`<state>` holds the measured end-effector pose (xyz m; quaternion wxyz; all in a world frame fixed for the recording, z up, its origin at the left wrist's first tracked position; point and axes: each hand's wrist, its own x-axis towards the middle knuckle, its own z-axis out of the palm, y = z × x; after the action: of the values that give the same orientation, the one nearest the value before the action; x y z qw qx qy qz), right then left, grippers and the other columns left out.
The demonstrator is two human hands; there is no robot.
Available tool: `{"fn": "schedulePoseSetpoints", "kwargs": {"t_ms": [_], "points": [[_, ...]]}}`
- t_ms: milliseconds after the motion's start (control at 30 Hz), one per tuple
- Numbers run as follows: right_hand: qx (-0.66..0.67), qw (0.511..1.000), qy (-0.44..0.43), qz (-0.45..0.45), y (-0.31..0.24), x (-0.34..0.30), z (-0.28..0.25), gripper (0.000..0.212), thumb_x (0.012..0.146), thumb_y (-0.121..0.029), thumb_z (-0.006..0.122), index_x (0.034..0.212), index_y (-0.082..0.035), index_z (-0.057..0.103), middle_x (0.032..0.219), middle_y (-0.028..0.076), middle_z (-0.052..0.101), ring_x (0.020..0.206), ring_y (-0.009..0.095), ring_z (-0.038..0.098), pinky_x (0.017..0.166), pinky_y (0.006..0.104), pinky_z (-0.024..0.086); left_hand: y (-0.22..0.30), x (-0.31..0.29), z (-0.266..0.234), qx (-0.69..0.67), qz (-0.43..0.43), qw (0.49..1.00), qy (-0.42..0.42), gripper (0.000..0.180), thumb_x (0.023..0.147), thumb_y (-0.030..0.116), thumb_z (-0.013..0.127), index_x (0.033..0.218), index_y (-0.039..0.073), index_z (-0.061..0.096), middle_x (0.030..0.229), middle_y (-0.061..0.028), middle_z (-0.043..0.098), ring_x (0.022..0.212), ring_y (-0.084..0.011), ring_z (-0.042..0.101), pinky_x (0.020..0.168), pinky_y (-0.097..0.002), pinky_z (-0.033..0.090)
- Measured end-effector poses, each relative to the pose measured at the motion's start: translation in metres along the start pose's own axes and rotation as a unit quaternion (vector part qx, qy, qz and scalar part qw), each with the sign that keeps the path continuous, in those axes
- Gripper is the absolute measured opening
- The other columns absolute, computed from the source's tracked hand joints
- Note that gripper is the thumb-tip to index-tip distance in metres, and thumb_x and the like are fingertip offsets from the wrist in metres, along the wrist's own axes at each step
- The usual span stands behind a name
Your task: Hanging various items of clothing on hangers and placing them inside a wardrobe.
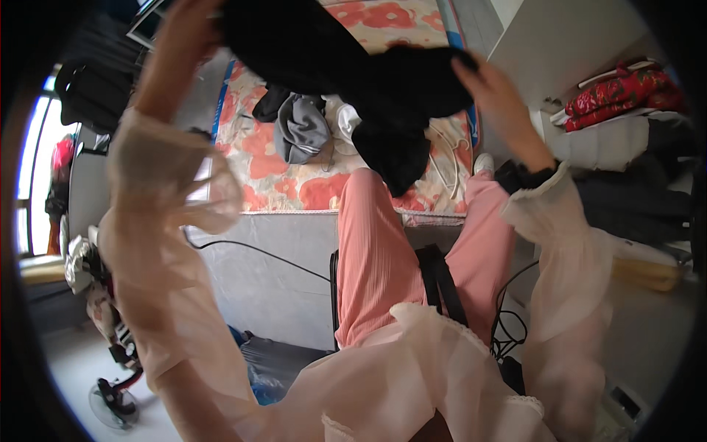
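Note:
A black cloth garment [390, 88] is stretched in the air between my two hands, its lower part hanging over a floral mat [291, 188]. My left hand [193, 29], raised at the upper left and partly blurred, is closed on one end of it. At the other end, my right hand [490, 88] grips the cloth between thumb and fingers. Beneath the garment, a crumpled grey cloth [302, 131] lies on the mat beside a white cloth [344, 121]. Whitish cords [448, 158] trail over the mat to the right. Which kind of garment the black one is, I cannot tell.
Folded clothes, including a red patterned one [626, 96], are stacked on a shelf at the right. My legs in pink trousers [375, 258] reach toward the mat. A black cable [258, 250] crosses at the left. A small fan [114, 401] stands at lower left.

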<state>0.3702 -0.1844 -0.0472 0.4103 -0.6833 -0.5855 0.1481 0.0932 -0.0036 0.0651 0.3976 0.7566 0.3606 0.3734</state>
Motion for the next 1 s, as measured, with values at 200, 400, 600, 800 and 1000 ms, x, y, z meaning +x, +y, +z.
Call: {"fn": "schedulePoseSetpoints", "kwargs": {"t_ms": [200,400,600,800,1000], "points": [[0.273,0.953,-0.121,0.056,-0.056,-0.058,0.036,0.04,0.088,-0.026,0.052,0.118,0.0,0.043,0.096,0.01,0.059,0.087,0.016,0.058,0.075,0.0262,0.044,0.029,-0.097,0.071,-0.088,-0.04,0.986,-0.136,0.027,0.084,0.02,0.054,0.109,0.013,0.059,0.055,0.0078,0.04,0.044,-0.0019,0.034,0.04,-0.0176,0.022],[0.516,0.825,-0.163,0.166,-0.069,-0.076,0.027,0.037,0.087,-0.032,0.055,0.105,0.001,0.055,0.091,0.001,0.06,0.084,0.007,0.056,0.075,0.0196,0.044,0.028,-0.137,0.048,-0.209,-0.108,0.925,-0.298,0.023,0.089,0.021,0.052,0.109,0.012,0.055,0.056,0.0075,0.036,0.043,-0.0025,0.03,0.039,-0.0197,0.017],[0.437,0.891,-0.052,0.113,-0.05,-0.066,0.007,0.037,0.091,-0.036,0.048,0.097,-0.001,0.06,0.087,-0.001,0.061,0.079,0.005,0.054,0.072,0.0185,0.041,-0.024,-0.164,0.078,-0.098,0.086,0.985,-0.112,0.036,0.086,0.024,0.057,0.117,0.008,0.047,0.084,0.0,0.054,0.073,-0.012,0.05,0.066,-0.0262,0.042],[0.307,0.948,0.021,0.082,0.002,-0.033,-0.004,0.04,0.091,-0.038,0.047,0.082,-0.001,0.06,0.073,-0.005,0.052,0.067,0.005,0.045,0.066,0.0194,0.037,-0.255,-0.331,0.121,0.29,-0.094,0.852,-0.426,0.044,0.074,0.009,0.05,0.116,-0.002,0.045,0.103,-0.0223,0.055,0.1,-0.0356,0.053,0.079,-0.0392,0.046],[0.226,0.967,0.0,0.12,0.085,-0.004,-0.022,0.043,0.091,-0.039,0.047,0.07,-0.001,0.05,0.056,-0.004,0.029,0.055,0.008,0.027,0.053,0.0233,0.027,-0.214,-0.395,0.164,0.478,-0.186,0.715,-0.475,0.041,0.076,0.013,0.05,0.114,-0.001,0.042,0.107,-0.0144,0.049,0.091,-0.0287,0.059,0.083,-0.0426,0.044]]}}
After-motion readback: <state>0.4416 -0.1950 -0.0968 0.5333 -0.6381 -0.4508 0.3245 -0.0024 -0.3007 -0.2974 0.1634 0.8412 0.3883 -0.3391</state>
